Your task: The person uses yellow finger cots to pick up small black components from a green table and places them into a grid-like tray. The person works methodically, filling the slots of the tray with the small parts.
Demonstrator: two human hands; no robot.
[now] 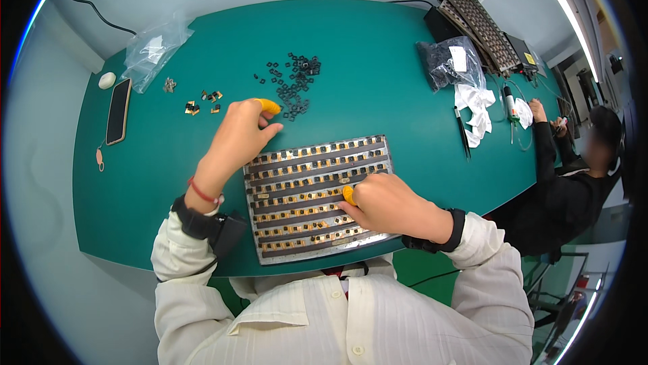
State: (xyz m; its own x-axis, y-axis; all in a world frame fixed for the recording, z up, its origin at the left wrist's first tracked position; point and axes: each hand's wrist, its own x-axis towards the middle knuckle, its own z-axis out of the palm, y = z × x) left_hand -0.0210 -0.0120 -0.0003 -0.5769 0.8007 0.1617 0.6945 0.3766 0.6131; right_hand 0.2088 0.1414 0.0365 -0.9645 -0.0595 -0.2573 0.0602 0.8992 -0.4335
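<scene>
My left hand point(241, 130), a yellow finger cot on its index finger, is over the near left edge of a loose pile of small black square parts point(297, 81). Its index finger and thumb are apart, and I see nothing held between them. In front of me a metal tray point(317, 254) carries rows of small gold-coloured pieces with black parts on them. My right hand point(391, 206) rests over the tray's right side. Its thumb and yellow-cotted index finger are drawn together low over a row; whatever they grip is too small to tell.
Small gold-and-black pieces point(192, 107) and silvery bits point(169, 85) lie left of the pile. A phone point(119, 112) and clear bag point(154, 51) are at far left. At right are a bag of black parts point(451, 63), tissue point(476, 110), tweezers point(462, 132), stacked trays point(480, 27) and a co-worker point(567, 189).
</scene>
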